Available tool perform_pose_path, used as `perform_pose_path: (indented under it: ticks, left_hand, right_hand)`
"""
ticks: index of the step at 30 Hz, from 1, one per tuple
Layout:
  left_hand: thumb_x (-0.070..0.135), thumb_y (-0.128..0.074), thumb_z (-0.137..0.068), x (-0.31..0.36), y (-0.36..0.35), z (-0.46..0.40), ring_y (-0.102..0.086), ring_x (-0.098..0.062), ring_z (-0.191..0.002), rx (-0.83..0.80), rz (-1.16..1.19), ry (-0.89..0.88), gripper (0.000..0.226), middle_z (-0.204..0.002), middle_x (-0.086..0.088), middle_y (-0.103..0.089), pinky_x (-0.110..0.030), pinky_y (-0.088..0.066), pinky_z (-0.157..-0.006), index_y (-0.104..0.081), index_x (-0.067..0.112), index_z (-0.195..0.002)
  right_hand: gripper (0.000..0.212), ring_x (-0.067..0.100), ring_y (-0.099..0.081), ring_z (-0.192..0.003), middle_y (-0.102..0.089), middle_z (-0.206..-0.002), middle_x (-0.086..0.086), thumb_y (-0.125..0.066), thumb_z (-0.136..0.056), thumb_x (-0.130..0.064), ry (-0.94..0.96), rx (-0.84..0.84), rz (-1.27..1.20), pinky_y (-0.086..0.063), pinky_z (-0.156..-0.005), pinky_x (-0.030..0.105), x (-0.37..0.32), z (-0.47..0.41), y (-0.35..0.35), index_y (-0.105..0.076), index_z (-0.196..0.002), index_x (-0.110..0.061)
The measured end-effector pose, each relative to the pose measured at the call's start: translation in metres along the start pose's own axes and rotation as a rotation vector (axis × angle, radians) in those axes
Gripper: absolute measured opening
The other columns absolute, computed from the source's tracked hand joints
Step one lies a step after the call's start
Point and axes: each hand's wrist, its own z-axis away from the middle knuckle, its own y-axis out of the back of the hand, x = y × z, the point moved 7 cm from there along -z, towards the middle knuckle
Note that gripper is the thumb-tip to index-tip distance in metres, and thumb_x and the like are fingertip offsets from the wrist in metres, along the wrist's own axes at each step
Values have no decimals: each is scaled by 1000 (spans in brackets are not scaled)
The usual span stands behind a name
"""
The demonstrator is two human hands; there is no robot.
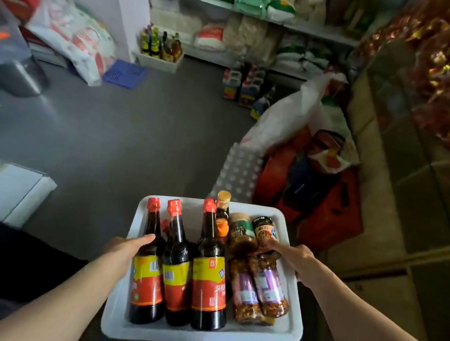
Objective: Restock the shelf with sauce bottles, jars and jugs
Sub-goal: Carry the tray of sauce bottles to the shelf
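A white plastic tray with a raised rim is held by its 2 sides. The left hand is placed on the tray's left edge, with its thumb laid against the nearest dark glass sauce bottle. The right hand is curled around the tray's right edge, with its thumb stretched toward the jars.

Inside the tray, 3 dark bottles with red caps and yellow and red labels are stood in a row just right of the left hand. Behind the third one, a smaller dark bottle with a gold cap can be seen. Just left of the right hand, 2 clear jars with purple labels are leaned together. Past the thumb, 2 short jars are stood upright.

Far ahead of both hands, grey shelves are filled with bags.
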Motion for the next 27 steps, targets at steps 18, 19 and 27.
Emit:
perform_pose_path:
  ticks: [18,19,27]
  left_hand:
    - [27,-77,-84,410,10,-232,-27,-34,-144,-50,76,-63,88,-156,-19,-29,-46,-23,-116,-25,0,-150]
    - [28,-78,-83,428,13,-250,-28,-34,-144,-39,82,-53,88,-156,-19,-30,-47,-24,-115,-27,1,-149]
    - [25,-81,-79,584,44,-380,-40,-35,-136,21,157,-31,80,-146,-22,-42,-44,-31,-111,-39,-7,-139]
  right_hand:
    - [85,26,-68,-94,-70,-103,10,-91,-51,-63,73,-62,60,-55,-93,46,-448,-177,-93,-59,-109,-10]
    - [85,27,-69,-93,-71,-102,10,-91,-49,-64,77,-74,70,-55,-94,46,-473,-191,-103,-60,-107,-10]
    - [84,27,-67,-96,-68,-107,11,-87,-59,-64,66,-62,127,-56,-90,43,-678,-268,-167,-60,-115,-8]
